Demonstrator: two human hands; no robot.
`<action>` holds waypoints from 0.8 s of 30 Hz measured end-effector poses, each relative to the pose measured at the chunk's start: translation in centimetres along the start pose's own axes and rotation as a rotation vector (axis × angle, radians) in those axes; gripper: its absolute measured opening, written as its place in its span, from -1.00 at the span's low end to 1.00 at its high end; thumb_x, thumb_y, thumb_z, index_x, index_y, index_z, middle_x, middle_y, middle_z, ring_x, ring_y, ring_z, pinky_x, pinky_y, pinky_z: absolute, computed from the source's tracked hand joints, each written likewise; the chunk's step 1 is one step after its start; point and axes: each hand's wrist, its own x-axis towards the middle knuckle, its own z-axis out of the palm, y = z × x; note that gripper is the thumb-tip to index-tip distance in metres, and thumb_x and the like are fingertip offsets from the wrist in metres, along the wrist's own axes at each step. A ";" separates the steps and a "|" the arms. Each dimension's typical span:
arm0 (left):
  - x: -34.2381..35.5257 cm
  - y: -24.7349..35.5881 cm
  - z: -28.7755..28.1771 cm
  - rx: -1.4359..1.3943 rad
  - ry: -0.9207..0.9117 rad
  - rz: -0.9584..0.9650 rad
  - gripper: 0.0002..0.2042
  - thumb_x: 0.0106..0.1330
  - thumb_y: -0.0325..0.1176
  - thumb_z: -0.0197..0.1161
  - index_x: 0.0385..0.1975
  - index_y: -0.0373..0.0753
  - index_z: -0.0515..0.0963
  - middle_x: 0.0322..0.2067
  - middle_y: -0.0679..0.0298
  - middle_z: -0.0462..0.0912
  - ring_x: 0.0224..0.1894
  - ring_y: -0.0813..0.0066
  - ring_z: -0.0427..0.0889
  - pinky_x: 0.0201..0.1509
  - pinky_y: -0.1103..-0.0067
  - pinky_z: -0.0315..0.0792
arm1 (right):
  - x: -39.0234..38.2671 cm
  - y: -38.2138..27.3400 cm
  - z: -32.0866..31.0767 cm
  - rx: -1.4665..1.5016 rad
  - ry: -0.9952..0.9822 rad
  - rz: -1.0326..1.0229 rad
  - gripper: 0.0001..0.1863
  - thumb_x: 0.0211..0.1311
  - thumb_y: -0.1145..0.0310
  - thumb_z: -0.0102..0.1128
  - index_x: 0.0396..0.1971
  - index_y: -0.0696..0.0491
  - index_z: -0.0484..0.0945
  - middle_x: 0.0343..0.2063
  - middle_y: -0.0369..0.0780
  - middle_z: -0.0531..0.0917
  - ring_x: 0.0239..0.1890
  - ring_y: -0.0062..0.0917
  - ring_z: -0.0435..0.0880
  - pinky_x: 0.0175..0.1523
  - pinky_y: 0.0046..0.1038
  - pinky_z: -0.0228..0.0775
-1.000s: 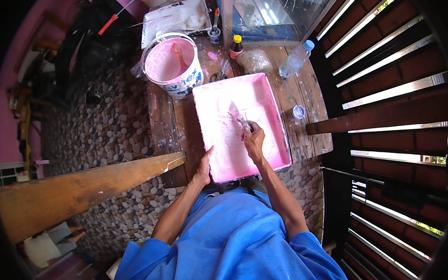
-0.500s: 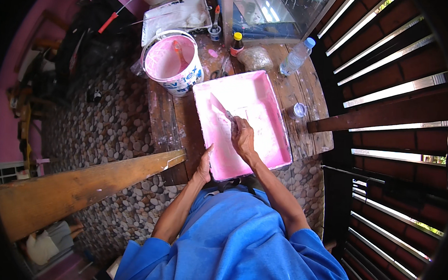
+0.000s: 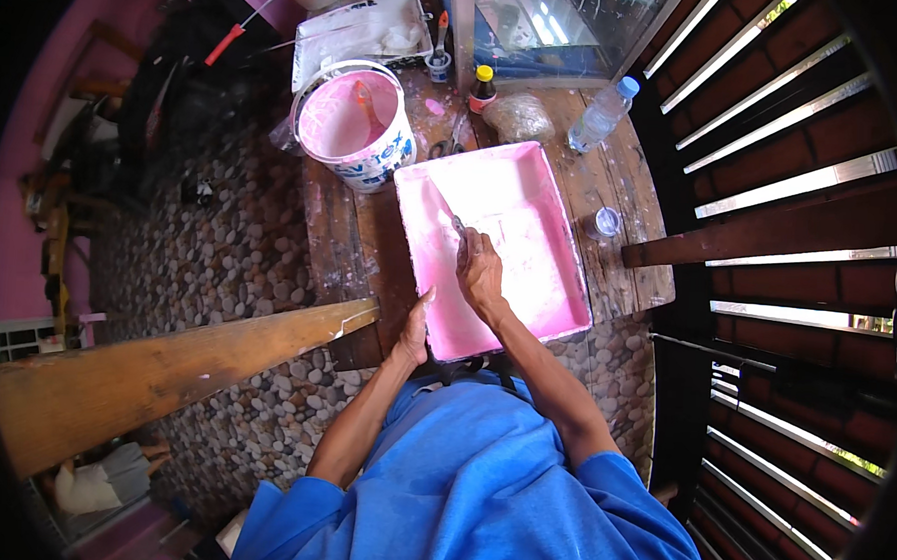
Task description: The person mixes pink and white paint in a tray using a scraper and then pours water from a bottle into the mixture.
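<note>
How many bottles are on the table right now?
2. A clear plastic bottle with a blue cap lies near the table's far right edge, and a small dark bottle with a yellow cap stands beyond the pink tray. Others may be hidden.

White-and-blue label on pink paint bucket (image 3: pixel 360 126) — table's far-left corner.

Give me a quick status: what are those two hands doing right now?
Right hand grips a paintbrush inside the pink tray. Left hand steadies the tray's near edge. Pink bucket stands behind, apart.
</note>
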 end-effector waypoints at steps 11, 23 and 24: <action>0.3 -0.1 -0.1 -0.087 -0.052 -0.029 -0.48 0.32 -0.02 0.08 0.12 -0.28 0.36 -0.02 0.22 0.54 0.01 0.41 0.52 0.16 0.47 0.37 | -0.8 1.2 -1.5 0.027 -0.079 0.084 -0.72 0.21 0.49 -0.05 -0.08 0.19 0.42 -0.39 0.05 0.50 -0.45 -0.03 0.51 -0.39 -0.13 0.39; 0.9 -0.9 -0.8 -0.134 -0.103 -0.039 -0.43 0.30 0.02 0.08 0.15 -0.32 0.34 0.05 0.23 0.52 0.06 0.43 0.51 0.20 0.50 0.33 | -1.0 5.8 -7.0 -0.105 0.243 0.227 -0.76 0.27 0.45 0.01 -0.10 0.18 0.49 -0.37 0.04 0.59 -0.43 -0.16 0.58 -0.33 -0.26 0.39; 0.9 -0.8 -0.5 -0.131 -0.108 -0.044 -0.43 0.30 0.02 0.08 0.15 -0.32 0.34 0.05 0.23 0.52 0.06 0.43 0.51 0.20 0.50 0.33 | -1.2 6.1 -6.8 -0.055 0.241 0.279 -0.76 0.27 0.45 0.02 -0.11 0.19 0.50 -0.40 0.04 0.59 -0.45 -0.19 0.58 -0.33 -0.27 0.39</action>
